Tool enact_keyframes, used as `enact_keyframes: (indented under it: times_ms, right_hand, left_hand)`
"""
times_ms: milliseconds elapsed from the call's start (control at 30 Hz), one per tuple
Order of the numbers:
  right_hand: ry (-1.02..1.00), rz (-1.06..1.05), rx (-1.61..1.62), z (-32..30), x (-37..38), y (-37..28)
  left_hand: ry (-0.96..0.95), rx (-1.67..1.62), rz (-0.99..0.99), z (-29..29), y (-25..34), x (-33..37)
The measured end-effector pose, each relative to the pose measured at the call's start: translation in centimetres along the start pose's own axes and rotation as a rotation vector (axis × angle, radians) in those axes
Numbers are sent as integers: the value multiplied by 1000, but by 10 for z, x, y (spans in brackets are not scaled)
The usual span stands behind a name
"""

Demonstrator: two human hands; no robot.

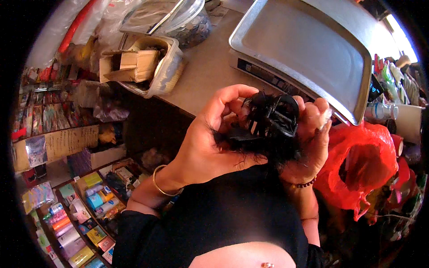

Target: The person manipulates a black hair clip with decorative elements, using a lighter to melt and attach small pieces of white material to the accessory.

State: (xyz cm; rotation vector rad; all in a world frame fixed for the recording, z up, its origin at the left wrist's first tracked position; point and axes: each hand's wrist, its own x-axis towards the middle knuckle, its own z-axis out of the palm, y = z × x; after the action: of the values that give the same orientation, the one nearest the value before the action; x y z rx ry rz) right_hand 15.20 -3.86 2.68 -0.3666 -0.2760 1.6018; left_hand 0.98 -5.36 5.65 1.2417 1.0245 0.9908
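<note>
Between my two hands is a black hair claw clip (283,117) with a small metal spring, and wispy black hair (243,139) sticks out around it. My left hand (201,143) is closed on the left side, its thumb below and fingers curled above. The fingers of my right hand (315,143) are bent round the right side, partly hidden behind the clip and hair. Both hands hold the piece up in front of my black top, near the table's front edge. I cannot tell whether the hair is fixed to the clip.
A weighing scale with a broad metal tray (304,44) stands on the table (203,67) just beyond my hands. At the left are a plastic tub (169,78) with a cardboard box (143,62), and shelves of bottles (96,201). A red plastic bag (380,143) hangs at right.
</note>
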Motion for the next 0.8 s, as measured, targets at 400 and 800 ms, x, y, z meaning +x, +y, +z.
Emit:
enact_keyframes:
  times_ms: [400, 800]
  right_hand:
    - [-147, -53, -58, -7, -8, 7]
    - [9, 36, -154, -9, -12, 4]
  left_hand:
    - [6, 213, 135, 0, -15, -2]
    - [4, 176, -11, 4, -10, -4]
